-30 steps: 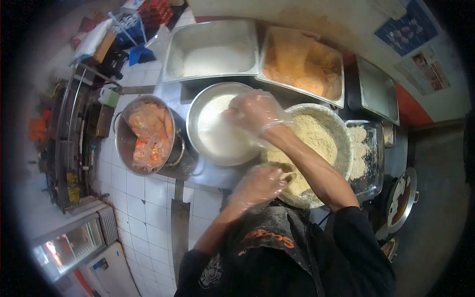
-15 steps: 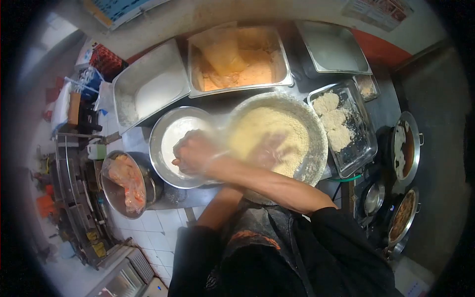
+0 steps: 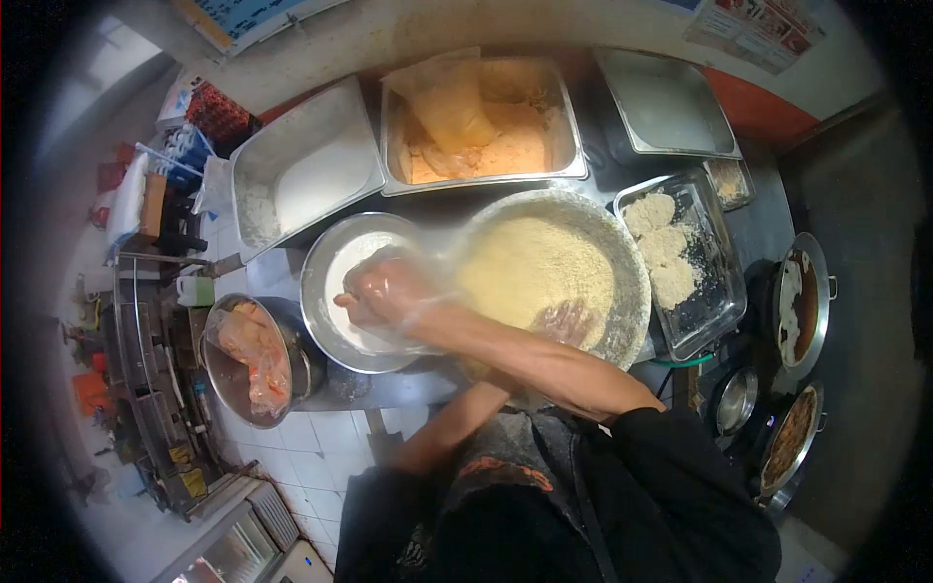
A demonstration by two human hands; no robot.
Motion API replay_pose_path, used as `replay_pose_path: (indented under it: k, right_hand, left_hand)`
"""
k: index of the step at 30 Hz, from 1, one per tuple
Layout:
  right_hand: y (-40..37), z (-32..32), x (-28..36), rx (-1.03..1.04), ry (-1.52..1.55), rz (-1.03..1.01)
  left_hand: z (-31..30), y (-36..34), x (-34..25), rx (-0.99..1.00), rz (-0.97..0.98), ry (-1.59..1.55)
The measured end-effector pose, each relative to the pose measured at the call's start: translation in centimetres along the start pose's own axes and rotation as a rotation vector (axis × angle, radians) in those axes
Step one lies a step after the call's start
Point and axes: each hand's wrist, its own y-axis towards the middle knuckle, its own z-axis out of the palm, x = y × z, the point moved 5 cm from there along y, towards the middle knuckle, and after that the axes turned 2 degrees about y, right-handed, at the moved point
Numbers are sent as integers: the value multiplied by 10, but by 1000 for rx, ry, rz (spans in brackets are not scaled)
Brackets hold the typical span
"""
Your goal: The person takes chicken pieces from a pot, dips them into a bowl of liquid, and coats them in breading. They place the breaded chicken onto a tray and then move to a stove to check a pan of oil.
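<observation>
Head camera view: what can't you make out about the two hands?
- Head view: whether the right hand holds anything over the round steel batter bowl; curled fingers hide it.
- Head view: what the left hand does in the wide bowl of yellow crumbs; blurred, right forearm crosses it.

Crumbs (image 3: 530,262): we read pale yellow.
Batter (image 3: 355,255): white; its bowl (image 3: 313,301), silver.
Flour (image 3: 321,175): white.
Rear tray powder (image 3: 505,151): orange.
Pot contents (image 3: 255,364): we read orange-red.
Apron (image 3: 544,486): black, orange lettering.
Floor (image 3: 292,447): white, grid of tiles.
</observation>
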Motion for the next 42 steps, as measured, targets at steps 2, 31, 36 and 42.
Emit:
replay_pose_path:
  k: [2, 31, 36, 42]
  right_hand:
    - [3, 12, -8, 27, 30, -4]
    - [-129, -116, -70, -50, -175, 615]
    - [-176, -109, -131, -20, -52, 798]
    - [-243, -87, -186, 47, -434, 838]
  left_hand:
    - [-4, -20, -6, -28, 26, 182]
    - [-88, -152, 6, -391, 59, -512]
    - [-79, -144, 7, -476, 33, -545]
    - [-69, -119, 16, -286, -471, -242]
